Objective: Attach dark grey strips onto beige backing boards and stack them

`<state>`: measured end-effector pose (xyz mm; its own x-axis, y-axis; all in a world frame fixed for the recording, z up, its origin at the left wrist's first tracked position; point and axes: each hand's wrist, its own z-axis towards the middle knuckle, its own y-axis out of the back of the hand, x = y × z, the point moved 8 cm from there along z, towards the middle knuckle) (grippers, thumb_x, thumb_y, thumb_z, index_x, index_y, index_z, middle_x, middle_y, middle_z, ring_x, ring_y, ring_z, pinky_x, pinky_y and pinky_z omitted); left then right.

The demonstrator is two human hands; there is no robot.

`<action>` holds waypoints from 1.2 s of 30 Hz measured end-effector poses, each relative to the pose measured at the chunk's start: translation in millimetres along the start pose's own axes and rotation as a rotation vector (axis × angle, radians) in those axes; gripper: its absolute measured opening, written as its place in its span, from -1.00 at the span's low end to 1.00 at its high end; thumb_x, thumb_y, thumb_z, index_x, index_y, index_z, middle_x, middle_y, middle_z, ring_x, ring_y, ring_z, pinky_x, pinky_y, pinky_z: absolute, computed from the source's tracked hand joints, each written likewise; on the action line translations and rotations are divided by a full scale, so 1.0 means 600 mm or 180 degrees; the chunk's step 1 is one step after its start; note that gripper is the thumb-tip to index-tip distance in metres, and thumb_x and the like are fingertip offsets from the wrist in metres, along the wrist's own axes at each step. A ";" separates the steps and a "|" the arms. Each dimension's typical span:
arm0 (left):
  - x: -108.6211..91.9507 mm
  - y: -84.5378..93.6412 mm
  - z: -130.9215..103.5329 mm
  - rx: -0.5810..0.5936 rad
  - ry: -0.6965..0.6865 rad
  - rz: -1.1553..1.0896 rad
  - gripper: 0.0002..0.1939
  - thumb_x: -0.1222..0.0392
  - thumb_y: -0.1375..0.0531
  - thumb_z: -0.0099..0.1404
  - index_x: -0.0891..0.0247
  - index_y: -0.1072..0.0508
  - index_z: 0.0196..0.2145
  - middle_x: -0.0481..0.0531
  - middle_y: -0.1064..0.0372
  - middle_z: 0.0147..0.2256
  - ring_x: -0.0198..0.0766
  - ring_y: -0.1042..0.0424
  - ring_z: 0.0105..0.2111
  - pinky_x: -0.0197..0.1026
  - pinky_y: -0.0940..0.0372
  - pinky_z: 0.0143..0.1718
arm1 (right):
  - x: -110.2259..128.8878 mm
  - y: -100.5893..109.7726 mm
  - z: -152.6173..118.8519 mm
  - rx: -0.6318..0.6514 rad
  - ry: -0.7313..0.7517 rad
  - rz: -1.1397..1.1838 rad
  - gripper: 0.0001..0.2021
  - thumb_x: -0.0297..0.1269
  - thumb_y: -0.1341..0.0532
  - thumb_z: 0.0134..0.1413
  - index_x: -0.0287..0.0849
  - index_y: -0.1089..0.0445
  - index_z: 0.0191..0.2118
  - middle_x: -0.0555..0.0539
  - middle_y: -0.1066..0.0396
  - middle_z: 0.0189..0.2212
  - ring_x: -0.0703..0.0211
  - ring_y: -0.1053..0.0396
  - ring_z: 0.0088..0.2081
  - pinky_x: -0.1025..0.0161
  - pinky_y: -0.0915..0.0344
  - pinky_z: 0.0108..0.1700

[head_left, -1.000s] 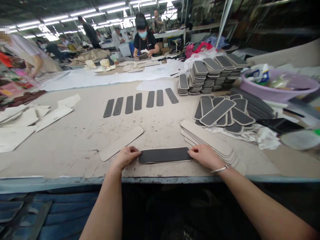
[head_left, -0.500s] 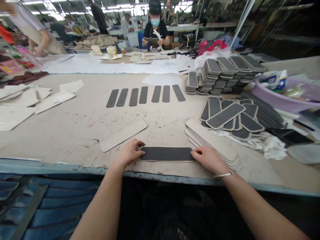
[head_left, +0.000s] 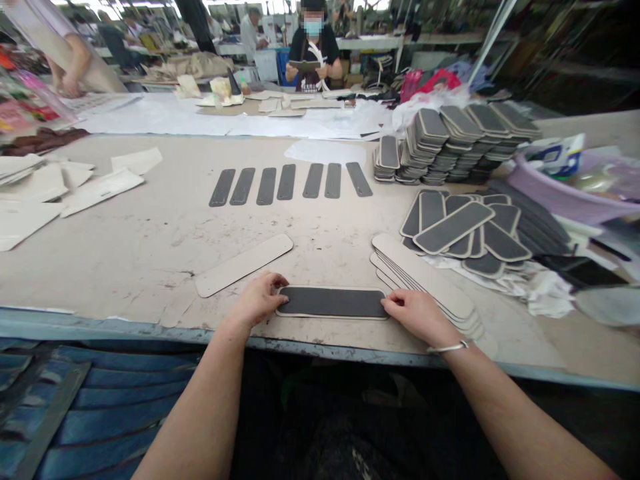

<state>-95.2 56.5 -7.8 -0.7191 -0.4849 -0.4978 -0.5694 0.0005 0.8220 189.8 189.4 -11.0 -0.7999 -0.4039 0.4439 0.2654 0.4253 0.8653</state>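
A dark strip with a pale border [head_left: 332, 302] lies level near the table's front edge. My left hand [head_left: 260, 298] pinches its left end, and my right hand [head_left: 417, 313] pinches its right end. Up and to the left of it a single beige strip [head_left: 245, 265] lies slanted. Several overlapping beige strips [head_left: 425, 277] are fanned out beside and partly behind my right hand. Farther back, several dark strips [head_left: 286, 182] stand in a row across the table.
Bordered dark pieces lie in a loose pile [head_left: 453, 223] at the right, with tall stacks [head_left: 450, 143] behind. A purple basin [head_left: 565, 193] is at the far right. Pale sheets [head_left: 30, 220] lie at the left. A masked person [head_left: 313, 60] sits across the table.
The view has tilted down slightly, so the far side of the table appears higher. Both hands keep hold of the bordered strip, which has hardly moved.
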 end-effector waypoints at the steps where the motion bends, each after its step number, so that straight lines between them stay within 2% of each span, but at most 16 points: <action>1: 0.000 -0.001 0.000 0.0030 0.0023 0.0019 -0.70 0.20 -0.19 0.01 0.24 -0.40 -0.23 -0.05 -0.27 -0.48 -0.29 -0.30 -0.48 -0.27 -0.15 -0.43 | 0.001 0.001 -0.001 -0.0015 0.0018 0.0011 -0.74 -0.15 -0.07 -0.03 -0.15 -0.41 -0.52 0.02 -0.36 -0.61 0.24 -0.26 -0.52 0.33 -0.02 -0.45; 7: 0.005 -0.007 0.009 0.0024 -0.0073 0.0071 -0.69 0.15 -0.17 0.00 0.24 -0.39 -0.23 -0.01 -0.31 -0.37 -0.29 -0.32 -0.44 -0.27 -0.18 -0.41 | -0.003 0.001 -0.002 -0.0163 -0.0060 -0.0023 -0.76 -0.17 -0.08 -0.03 -0.14 -0.40 -0.54 0.01 -0.38 -0.59 0.25 -0.26 -0.50 0.35 -0.03 -0.44; 13: 0.011 -0.011 0.016 0.0163 0.0024 0.0128 -0.63 0.09 -0.15 -0.01 0.24 -0.38 -0.21 -0.03 -0.32 -0.42 -0.25 -0.34 -0.44 -0.26 -0.19 -0.41 | -0.007 -0.003 0.002 -0.0201 0.0001 -0.0081 -0.77 -0.19 -0.09 -0.02 -0.14 -0.41 -0.51 0.00 -0.39 -0.57 0.26 -0.26 -0.49 0.35 -0.03 -0.45; 29: 0.012 -0.011 0.014 0.0079 0.0002 0.0071 -0.65 0.09 -0.16 0.00 0.23 -0.39 -0.22 -0.04 -0.31 -0.44 -0.26 -0.32 -0.44 -0.27 -0.17 -0.41 | 0.007 0.004 -0.004 -0.0374 0.0010 -0.0456 -0.77 -0.19 -0.10 -0.02 -0.12 -0.36 -0.57 0.03 -0.36 -0.61 0.26 -0.23 -0.54 0.32 0.03 -0.48; 36: 0.013 -0.012 0.015 0.0149 0.0049 0.0075 -0.64 0.08 -0.15 0.00 0.23 -0.39 -0.21 -0.03 -0.31 -0.45 -0.24 -0.34 -0.44 -0.25 -0.17 -0.41 | 0.011 0.004 -0.003 -0.0298 0.0001 -0.0568 -0.75 -0.19 -0.08 0.02 -0.14 -0.39 -0.54 -0.02 -0.40 -0.57 0.23 -0.28 -0.48 0.31 0.02 -0.45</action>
<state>-100.7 60.6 -20.1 -0.7266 -0.4976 -0.4738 -0.5705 0.0528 0.8196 186.3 186.3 -5.8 -0.8385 -0.4663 0.2817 0.1686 0.2697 0.9481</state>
